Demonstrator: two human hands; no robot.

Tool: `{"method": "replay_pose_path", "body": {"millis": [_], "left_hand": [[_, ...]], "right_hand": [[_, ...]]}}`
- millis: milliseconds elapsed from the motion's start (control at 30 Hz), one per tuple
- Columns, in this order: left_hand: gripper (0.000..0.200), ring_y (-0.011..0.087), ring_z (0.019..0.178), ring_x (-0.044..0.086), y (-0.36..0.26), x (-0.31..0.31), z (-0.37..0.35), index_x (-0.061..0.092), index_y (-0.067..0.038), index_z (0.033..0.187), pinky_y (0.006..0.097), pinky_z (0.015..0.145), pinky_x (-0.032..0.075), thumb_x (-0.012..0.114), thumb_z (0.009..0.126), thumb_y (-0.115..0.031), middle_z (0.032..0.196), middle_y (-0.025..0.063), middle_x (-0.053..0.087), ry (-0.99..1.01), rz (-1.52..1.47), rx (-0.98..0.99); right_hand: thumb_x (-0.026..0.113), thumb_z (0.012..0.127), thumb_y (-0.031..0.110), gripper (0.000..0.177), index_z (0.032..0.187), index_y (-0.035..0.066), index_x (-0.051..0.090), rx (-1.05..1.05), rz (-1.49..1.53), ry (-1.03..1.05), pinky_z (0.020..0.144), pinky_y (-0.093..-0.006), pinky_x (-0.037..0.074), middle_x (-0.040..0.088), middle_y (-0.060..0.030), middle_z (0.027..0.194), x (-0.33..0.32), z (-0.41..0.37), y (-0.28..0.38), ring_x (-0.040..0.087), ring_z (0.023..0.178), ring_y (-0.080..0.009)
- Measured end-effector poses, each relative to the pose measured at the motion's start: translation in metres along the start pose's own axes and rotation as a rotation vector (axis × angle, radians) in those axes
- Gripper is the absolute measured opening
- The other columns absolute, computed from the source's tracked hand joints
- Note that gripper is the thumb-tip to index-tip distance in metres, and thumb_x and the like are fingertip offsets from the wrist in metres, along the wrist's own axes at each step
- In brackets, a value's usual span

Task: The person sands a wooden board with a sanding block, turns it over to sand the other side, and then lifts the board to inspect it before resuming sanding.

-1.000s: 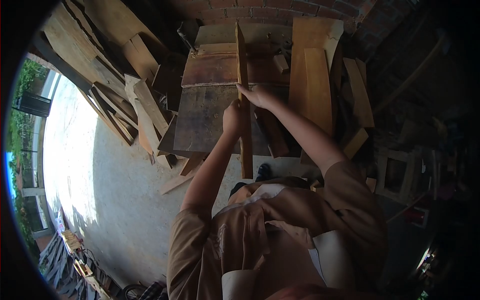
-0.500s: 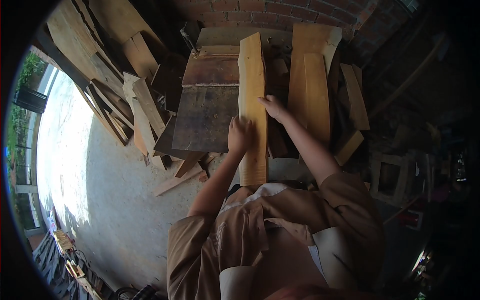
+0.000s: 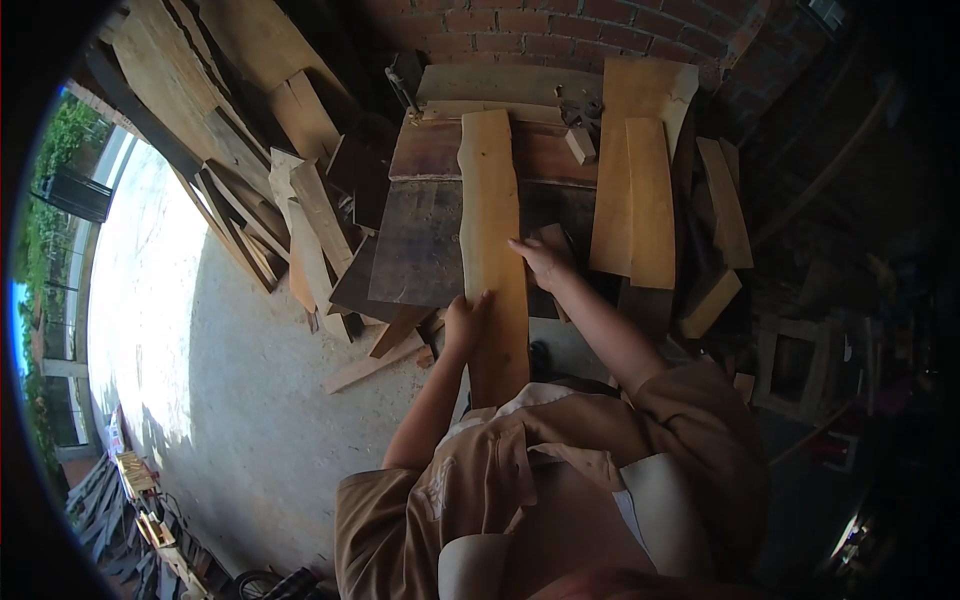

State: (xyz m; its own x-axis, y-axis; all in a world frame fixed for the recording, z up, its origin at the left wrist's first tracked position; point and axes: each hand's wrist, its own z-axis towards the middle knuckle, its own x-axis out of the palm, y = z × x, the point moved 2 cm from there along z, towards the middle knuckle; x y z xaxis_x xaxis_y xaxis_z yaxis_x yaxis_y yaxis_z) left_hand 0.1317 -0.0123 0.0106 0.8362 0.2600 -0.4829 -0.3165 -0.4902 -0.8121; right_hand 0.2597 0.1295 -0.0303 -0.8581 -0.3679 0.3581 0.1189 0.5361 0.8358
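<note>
A long light-brown plank (image 3: 493, 210) with a pale, wavy left edge reaches from my body out over a dark worktable (image 3: 415, 235). My left hand (image 3: 467, 322) grips its left edge, thumb on top. On the right edge, a little farther out, my right hand (image 3: 543, 264) holds the same plank, with its thumb on the top face and the other fingers hidden underneath. Two more light planks (image 3: 651, 200), one overlapping the other, lie to the right of the table's dark surface. A small wood block (image 3: 580, 146) sits near the back.
Many boards and offcuts (image 3: 318, 215) lean and lie at the left. Short wood pieces (image 3: 725, 205) stand at the right. A brick wall (image 3: 560, 35) is behind. A wooden frame (image 3: 793, 358) is at the lower right, and scraps (image 3: 375, 362) lie on the concrete floor (image 3: 255, 400).
Both hands have drawn the plank closer to my body, its far end now lower in view. The small block behind it shows more fully. The camera view has shifted slightly.
</note>
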Motion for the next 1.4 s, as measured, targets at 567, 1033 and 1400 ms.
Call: {"method": "replay_pose_path", "body": {"millis": [567, 1033, 1400], "left_hand": [[0.077, 0.0436, 0.085, 0.058, 0.045, 0.024, 0.047, 0.027, 0.003, 0.125, 0.0472, 0.072, 0.047, 0.055, 0.078, -0.051, 0.089, 0.0277, 0.059, -0.052, 0.297, -0.007], [0.072, 0.0313, 0.080, 0.063, -0.012, -0.010, 0.019, 0.026, -0.007, 0.135, 0.0414, 0.066, 0.051, 0.051, 0.081, -0.048, 0.088, 0.0195, 0.063, 0.192, 0.860, 0.109], [0.112, 0.0324, 0.063, 0.063, 0.004, 0.002, -0.081, 0.000, -0.003, 0.138, 0.0386, 0.053, 0.050, 0.055, 0.066, -0.068, 0.071, 0.0187, 0.063, 0.290, 0.527, 0.465]], "right_hand": [[0.061, 0.080, 0.031, 0.056, 0.119, -0.006, 0.042, -0.486, -1.047, -0.603, 0.092, -0.0398, 0.037, 0.050, -0.0246, 0.108, -0.060, -0.088, 0.010, 0.047, 0.105, -0.0377], [0.072, 0.064, 0.032, 0.096, 0.140, 0.017, 0.013, 0.024, -1.608, -0.387, 0.076, -0.0402, 0.049, 0.048, -0.0220, 0.111, -0.016, -0.067, 0.040, 0.056, 0.088, -0.0336], [0.066, 0.068, 0.044, 0.092, 0.140, 0.021, 0.014, -0.069, -1.458, -0.330, 0.072, -0.0425, 0.048, 0.049, -0.0273, 0.097, 0.061, -0.113, 0.028, 0.056, 0.086, -0.0395]]}}
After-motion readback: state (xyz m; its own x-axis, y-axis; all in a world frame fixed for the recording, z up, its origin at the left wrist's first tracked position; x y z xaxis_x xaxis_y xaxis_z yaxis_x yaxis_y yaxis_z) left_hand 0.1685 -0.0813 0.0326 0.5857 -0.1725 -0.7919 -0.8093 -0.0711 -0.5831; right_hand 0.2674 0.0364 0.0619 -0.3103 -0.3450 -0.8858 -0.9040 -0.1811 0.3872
